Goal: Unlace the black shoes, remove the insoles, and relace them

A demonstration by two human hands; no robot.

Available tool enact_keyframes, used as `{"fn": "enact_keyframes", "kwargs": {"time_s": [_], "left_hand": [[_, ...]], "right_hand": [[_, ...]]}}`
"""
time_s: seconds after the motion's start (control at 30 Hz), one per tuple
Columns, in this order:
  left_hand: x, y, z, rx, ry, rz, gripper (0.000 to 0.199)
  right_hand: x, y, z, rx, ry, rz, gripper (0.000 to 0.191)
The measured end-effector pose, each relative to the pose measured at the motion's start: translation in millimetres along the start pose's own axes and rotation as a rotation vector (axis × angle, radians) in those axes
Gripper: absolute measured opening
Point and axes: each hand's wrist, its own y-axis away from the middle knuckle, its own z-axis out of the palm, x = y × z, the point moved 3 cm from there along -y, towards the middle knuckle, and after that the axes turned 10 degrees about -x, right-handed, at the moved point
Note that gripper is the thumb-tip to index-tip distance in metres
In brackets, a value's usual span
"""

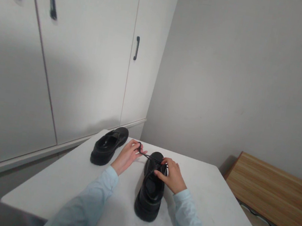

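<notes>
A black shoe point(147, 200) stands on the white table with its heel towards me. Out to its left, my left hand point(129, 155) is closed on a black shoelace point(147, 156), which stretches from the fingers to the top of the shoe. My right hand point(172, 175) is at the shoe's right side, thumb over the opening and fingers curled by the lacing. Whether those fingers pinch a piece of lace is hard to make out. The other black shoe point(109, 145) rests further left, beyond my left wrist.
The white table point(73, 188) carries both shoes. Behind it on the left rise white cabinet doors point(92, 52) with dark handles. A grey wall point(243, 77) closes off the back, and a wood-grain panel point(274, 197) lies to the right of the table.
</notes>
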Motion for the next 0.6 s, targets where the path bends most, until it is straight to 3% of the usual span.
{"fn": "enact_keyframes", "kwargs": {"time_s": [0.23,0.6], "left_hand": [[-1.9,-1.0,3.9,-0.028,-0.133,-0.005,0.021],[-8.8,0.4,6.0,-0.239,-0.745,0.047,0.006]], "right_hand": [[-2.2,0.4,-1.5,-0.007,-0.002,0.008,0.033],[-3.1,-0.9,0.0,0.01,0.011,-0.004,0.034]]}}
